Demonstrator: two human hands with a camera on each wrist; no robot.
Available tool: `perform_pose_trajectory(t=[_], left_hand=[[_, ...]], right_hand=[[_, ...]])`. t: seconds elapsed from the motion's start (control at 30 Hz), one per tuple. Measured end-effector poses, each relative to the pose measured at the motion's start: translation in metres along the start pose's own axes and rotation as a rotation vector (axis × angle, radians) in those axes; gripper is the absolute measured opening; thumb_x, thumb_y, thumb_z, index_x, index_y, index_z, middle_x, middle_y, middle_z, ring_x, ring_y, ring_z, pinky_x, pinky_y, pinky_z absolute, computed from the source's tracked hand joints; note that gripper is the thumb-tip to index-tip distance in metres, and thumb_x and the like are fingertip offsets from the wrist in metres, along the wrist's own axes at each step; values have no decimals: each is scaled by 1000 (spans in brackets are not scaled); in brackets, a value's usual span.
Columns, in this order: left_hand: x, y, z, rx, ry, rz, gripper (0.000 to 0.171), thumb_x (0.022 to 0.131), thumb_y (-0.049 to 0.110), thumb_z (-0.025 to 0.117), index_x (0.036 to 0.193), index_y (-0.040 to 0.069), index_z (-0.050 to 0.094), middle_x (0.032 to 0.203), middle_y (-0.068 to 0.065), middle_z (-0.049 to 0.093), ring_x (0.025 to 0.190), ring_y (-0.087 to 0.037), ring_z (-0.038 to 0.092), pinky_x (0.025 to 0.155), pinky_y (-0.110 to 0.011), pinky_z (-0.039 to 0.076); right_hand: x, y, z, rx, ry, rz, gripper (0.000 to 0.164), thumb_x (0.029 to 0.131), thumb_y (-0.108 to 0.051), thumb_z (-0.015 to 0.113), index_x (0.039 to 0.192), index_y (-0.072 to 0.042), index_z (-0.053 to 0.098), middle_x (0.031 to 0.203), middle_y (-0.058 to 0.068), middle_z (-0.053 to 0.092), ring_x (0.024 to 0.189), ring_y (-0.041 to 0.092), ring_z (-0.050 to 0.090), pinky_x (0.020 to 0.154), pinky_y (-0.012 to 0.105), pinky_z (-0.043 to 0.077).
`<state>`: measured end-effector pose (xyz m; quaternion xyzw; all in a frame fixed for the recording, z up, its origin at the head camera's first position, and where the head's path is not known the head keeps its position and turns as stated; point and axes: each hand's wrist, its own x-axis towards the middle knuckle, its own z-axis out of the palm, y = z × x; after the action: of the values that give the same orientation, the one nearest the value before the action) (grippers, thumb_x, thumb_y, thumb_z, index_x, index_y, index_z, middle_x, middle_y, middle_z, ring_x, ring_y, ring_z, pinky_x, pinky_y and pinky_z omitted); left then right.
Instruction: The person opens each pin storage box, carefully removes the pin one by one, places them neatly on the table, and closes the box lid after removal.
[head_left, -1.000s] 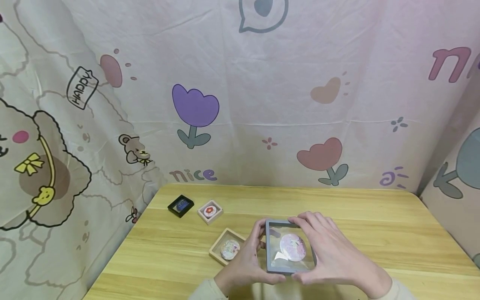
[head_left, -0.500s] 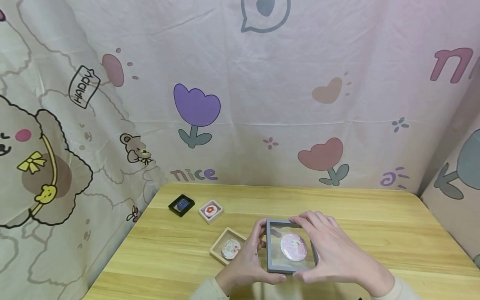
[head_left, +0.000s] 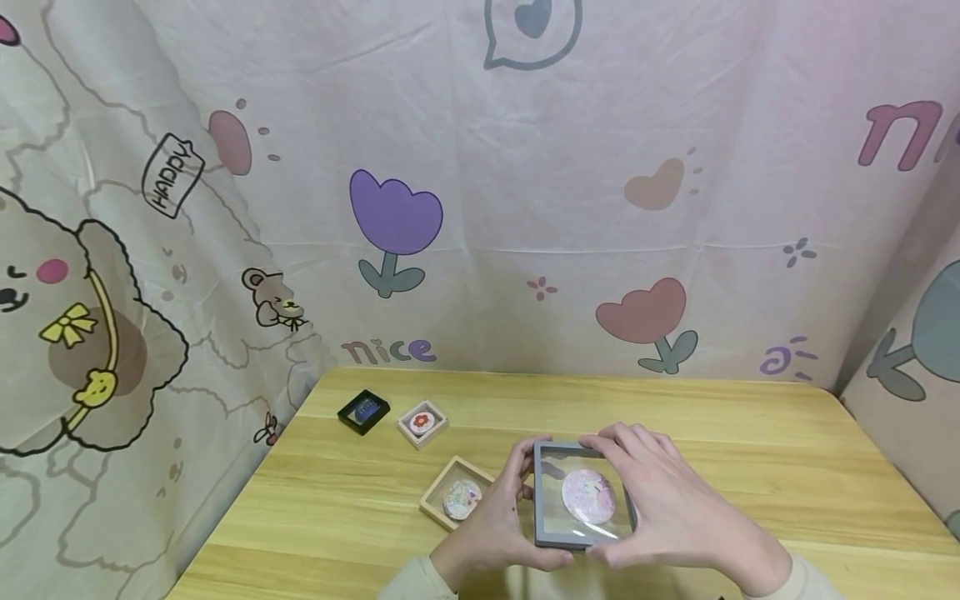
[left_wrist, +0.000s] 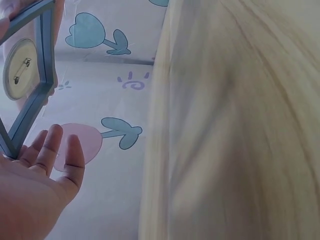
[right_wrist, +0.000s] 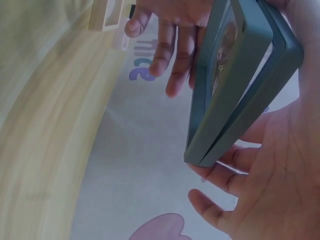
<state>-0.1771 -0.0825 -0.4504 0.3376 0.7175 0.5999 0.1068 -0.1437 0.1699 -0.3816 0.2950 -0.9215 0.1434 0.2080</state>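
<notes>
Between both hands, above the table, is a square grey-blue display frame with clear film. A round pink badge sits in the film, and its safety-pin back faces the left wrist camera. My left hand grips the frame's left side, thumb at the lower edge. My right hand holds the right side, thumb below and fingers over the top edge. In the right wrist view the frame's two halves meet at one end, with a narrow wedge-shaped gap between them.
A light wooden frame with a round patterned badge lies beside my left hand, partly covered by it. Farther back lie a small pale frame with a red-flower badge and a black frame with a blue item. A printed cloth hangs behind the table.
The hands keep nearly the same hold on the grey-blue frame. A bright reflection on its film has shifted to the lower edge, and the head view has moved slightly.
</notes>
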Motion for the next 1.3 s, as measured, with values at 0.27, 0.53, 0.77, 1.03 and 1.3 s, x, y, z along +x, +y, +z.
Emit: perform_pose_trajectory(t=[0.27,0.53,0.77,1.03,1.3], left_hand=[[1,-3,-1,36,6,36,112,69,14,100,158,31,33,146,-11,60,130,-12,56,98,-27,56],[1,-3,-1,66,17,40,117,67,15,101,160,33,32,145,-6,59,119,-10,57,92,-26,58],[1,-1,-2,87,20,29,115,67,17,102,158,33,33,143,-3,60,117,-9,58,93,-26,59],[-1,-1,-4,71,40,32,112,67,17,101,158,31,36,145,-2,62,126,-14,58,98,-30,58],[0,-3,-6,-1,68,11,111,69,15,98,159,26,35,153,0,57,134,-17,59,111,-39,56]], right_hand=[[-1,-1,-1,-8,2,6,104,48,-64,93,137,-16,66,122,-18,60,111,1,53,92,39,52],[0,0,-1,-12,-1,10,104,49,-65,93,137,-16,66,121,-17,60,109,1,53,91,38,52],[0,0,-2,-17,-4,7,104,49,-66,92,137,-15,67,121,-16,60,109,2,53,91,38,51],[3,-2,-6,7,-23,10,102,55,-67,91,139,-13,67,125,-15,62,112,3,55,95,42,50],[6,-1,-12,51,-15,1,98,64,-63,91,145,-14,66,138,-11,63,125,12,57,105,52,49]])
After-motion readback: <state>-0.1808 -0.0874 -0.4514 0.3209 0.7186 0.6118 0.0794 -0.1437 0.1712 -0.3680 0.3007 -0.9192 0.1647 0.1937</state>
